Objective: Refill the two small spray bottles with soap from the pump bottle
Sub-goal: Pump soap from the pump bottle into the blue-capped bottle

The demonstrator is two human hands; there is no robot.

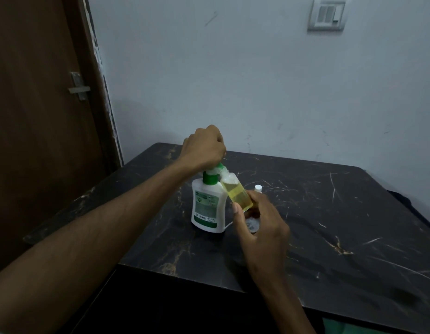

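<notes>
At about nine o'clock a brown door [40, 104] with a metal latch [78, 86] stands beside the pale wall. Near the centre, the left hand [204, 147] is curled down over the green pump head [218, 168] of the white pump bottle [208, 204], which stands upright on the dark marbled table [341, 225]. Just at its three o'clock, the right hand [259, 225] pinches a small spray bottle [238, 192] holding yellow liquid, tilted with its open neck up against the pump spout. Behind this hand, a second small bottle's white top [258, 188] shows; its body is mostly hidden. At one o'clock a switch plate [327, 14] sits on the wall.
</notes>
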